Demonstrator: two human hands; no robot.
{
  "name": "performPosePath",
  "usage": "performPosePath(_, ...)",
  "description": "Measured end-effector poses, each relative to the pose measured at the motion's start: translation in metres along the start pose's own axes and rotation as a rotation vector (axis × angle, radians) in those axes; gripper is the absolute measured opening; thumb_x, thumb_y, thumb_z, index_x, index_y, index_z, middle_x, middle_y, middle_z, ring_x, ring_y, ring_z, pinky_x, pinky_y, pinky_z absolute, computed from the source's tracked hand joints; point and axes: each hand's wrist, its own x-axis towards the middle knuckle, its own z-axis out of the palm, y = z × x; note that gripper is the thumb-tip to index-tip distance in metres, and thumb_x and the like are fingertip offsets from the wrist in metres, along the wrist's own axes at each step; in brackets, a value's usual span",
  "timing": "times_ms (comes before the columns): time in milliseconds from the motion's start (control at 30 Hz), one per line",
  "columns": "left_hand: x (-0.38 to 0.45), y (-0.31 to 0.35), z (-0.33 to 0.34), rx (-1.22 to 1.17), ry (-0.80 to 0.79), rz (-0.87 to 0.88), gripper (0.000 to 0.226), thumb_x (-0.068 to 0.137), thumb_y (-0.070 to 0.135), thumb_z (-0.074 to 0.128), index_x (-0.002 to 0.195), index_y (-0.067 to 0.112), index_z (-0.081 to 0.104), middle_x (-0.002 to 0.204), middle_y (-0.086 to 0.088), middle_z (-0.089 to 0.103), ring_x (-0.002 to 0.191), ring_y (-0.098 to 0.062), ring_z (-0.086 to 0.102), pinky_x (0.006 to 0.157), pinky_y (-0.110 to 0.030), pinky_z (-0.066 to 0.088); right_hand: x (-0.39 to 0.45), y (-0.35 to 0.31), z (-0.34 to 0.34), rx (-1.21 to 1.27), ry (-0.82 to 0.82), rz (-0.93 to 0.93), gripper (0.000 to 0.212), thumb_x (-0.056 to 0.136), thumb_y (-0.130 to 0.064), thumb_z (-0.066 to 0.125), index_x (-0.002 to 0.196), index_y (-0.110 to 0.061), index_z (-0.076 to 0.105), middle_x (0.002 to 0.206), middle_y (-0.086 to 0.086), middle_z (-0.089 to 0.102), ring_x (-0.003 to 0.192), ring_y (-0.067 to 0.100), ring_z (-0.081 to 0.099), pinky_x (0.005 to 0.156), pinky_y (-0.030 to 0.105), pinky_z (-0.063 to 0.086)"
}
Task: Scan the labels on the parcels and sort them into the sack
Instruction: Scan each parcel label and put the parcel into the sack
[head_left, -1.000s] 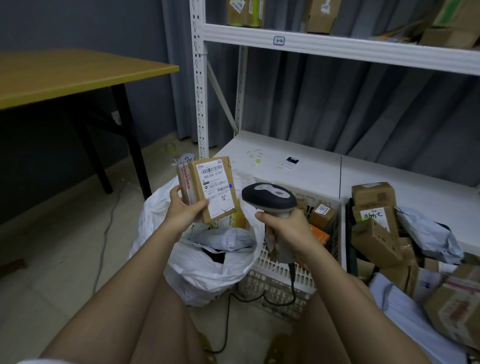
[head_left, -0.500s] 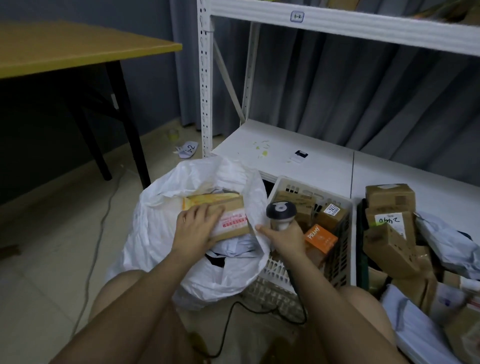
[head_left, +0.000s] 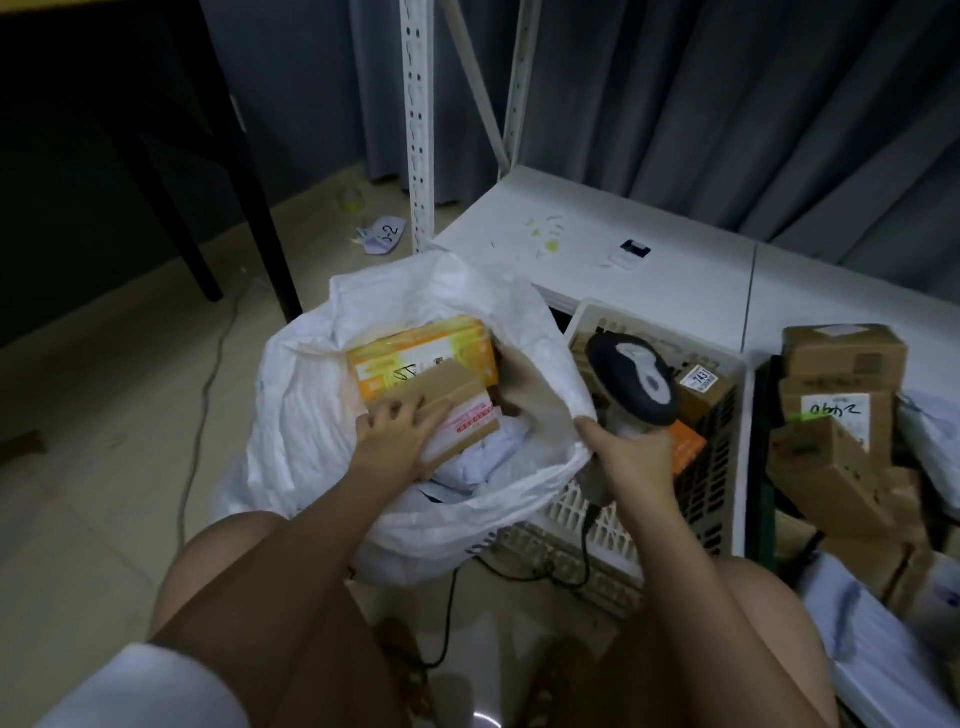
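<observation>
The brown cardboard parcel with a red-printed tape strip (head_left: 457, 410) lay inside the mouth of the white woven plastic sack (head_left: 306, 415), directly under the left hand (head_left: 400, 436), whose fingers were spread over its near corner and top, with the thumb seemingly at its near edge; whether they gripped it or only rested on it could not be told. Just beyond that hand's fingertips, deeper in the sack, sat an orange and yellow printed box (head_left: 415, 348), touching the brown parcel's far side, and below the hand's right edge lay pale grey plastic mailer bags (head_left: 483, 457). The right hand (head_left: 628, 457) was curled round the handle of a grey and black handheld barcode scanner (head_left: 631, 384), its head raised above the fist, while the thumb side of that hand met the sack's right rim. Behind and beneath the right hand stood a white slotted plastic crate (head_left: 613, 525) holding small cardboard boxes, and to that hand's right a heap of brown cardboard parcels (head_left: 831, 431) lay piled against one another. A black cable (head_left: 584, 551) ran down from the scanner's handle toward the floor.
</observation>
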Motion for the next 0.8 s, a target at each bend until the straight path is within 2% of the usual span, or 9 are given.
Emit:
performPosePath(67,0.008,-0.008,-0.003,-0.178,-0.085,0.051,0.085,0.08,0.042,0.072,0.15,0.032,0.025,0.152,-0.009,0.029,0.129,-0.039,0.032,0.098,-0.049,0.043,-0.001,0.008,0.0,-0.05,-0.066,0.019,0.042,0.082,0.001,0.073,0.122,0.002,0.061,0.113,0.011,0.067,0.098,0.018,0.061,0.068,0.018,0.049)
performPosePath(133,0.014,-0.012,-0.011,-0.363,-0.081,0.056,0.059,0.093,0.03,0.057,0.147,0.032,0.034,0.152,-0.005,0.032,0.135,-0.035,0.03,0.105,-0.042,0.036,-0.001,0.017,0.0,-0.074,-0.103,0.037,0.043,0.081,-0.007,0.077,0.121,0.0,0.063,0.115,0.011,0.068,0.099,0.018,0.063,0.068,0.014,0.05)
performPosePath(200,0.015,-0.012,-0.023,-0.462,0.03,0.027,0.039,0.095,0.027,0.054,0.134,0.03,0.055,0.141,0.002,0.05,0.13,-0.025,0.044,0.103,-0.038,0.038,-0.002,0.019,-0.001,-0.034,-0.109,0.041,0.047,0.079,-0.017,0.08,0.122,-0.007,0.065,0.116,0.007,0.069,0.105,0.021,0.065,0.086,0.03,0.054)
performPosePath(267,0.014,-0.006,-0.036,-0.604,0.151,-0.01,0.032,0.094,0.023,0.055,0.124,0.027,0.064,0.133,0.002,0.058,0.123,-0.022,0.052,0.102,-0.039,0.04,-0.002,0.015,-0.006,0.04,-0.081,0.049,0.035,0.08,-0.026,0.078,0.113,-0.021,0.067,0.109,-0.001,0.071,0.101,0.017,0.066,0.091,0.038,0.054)
performPosePath(367,0.011,0.023,-0.067,-0.896,0.259,0.041,0.029,0.094,0.017,0.056,0.122,0.02,0.062,0.126,-0.002,0.058,0.115,-0.02,0.055,0.097,-0.037,0.046,0.008,0.007,-0.022,0.189,-0.001,0.063,0.018,0.088,-0.023,0.071,0.099,-0.032,0.059,0.094,-0.016,0.062,0.085,0.005,0.06,0.077,0.022,0.047)
performPosePath(467,0.012,0.067,-0.095,-1.029,0.278,0.113,0.029,0.095,0.017,0.055,0.124,0.018,0.058,0.118,0.003,0.054,0.107,-0.014,0.055,0.091,-0.033,0.048,0.022,-0.003,-0.046,0.221,0.095,0.09,0.04,0.089,-0.025,0.07,0.125,-0.015,0.057,0.107,-0.004,0.062,0.09,0.011,0.058,0.08,0.026,0.044)
performPosePath(600,0.034,0.126,-0.112,-1.003,0.268,0.249,0.03,0.095,0.018,0.056,0.125,0.015,0.058,0.122,-0.003,0.059,0.112,-0.011,0.053,0.09,-0.02,0.039,0.049,-0.009,-0.08,0.244,0.209,0.067,0.01,0.092,-0.015,0.067,0.095,-0.019,0.059,0.082,-0.007,0.061,0.058,-0.002,0.06,0.054,0.012,0.049)
performPosePath(733,0.072,0.186,-0.107,-1.044,0.122,0.235,0.032,0.093,0.018,0.059,0.124,0.011,0.057,0.124,-0.005,0.06,0.113,-0.014,0.055,0.092,-0.021,0.041,0.076,0.004,-0.103,0.239,0.329,0.114,0.04,0.082,-0.027,0.076,0.114,-0.006,0.065,0.1,0.013,0.072,0.092,0.029,0.069,0.086,0.049,0.057)
performPosePath(800,0.094,0.211,-0.092,-1.051,0.034,0.195,0.033,0.092,0.02,0.062,0.123,0.01,0.057,0.124,-0.007,0.06,0.114,-0.019,0.056,0.096,-0.03,0.046,0.091,0.014,-0.115,0.286,0.391,0.172,0.041,0.082,-0.026,0.076,0.115,-0.005,0.064,0.107,0.017,0.071,0.099,0.034,0.067,0.089,0.051,0.055)
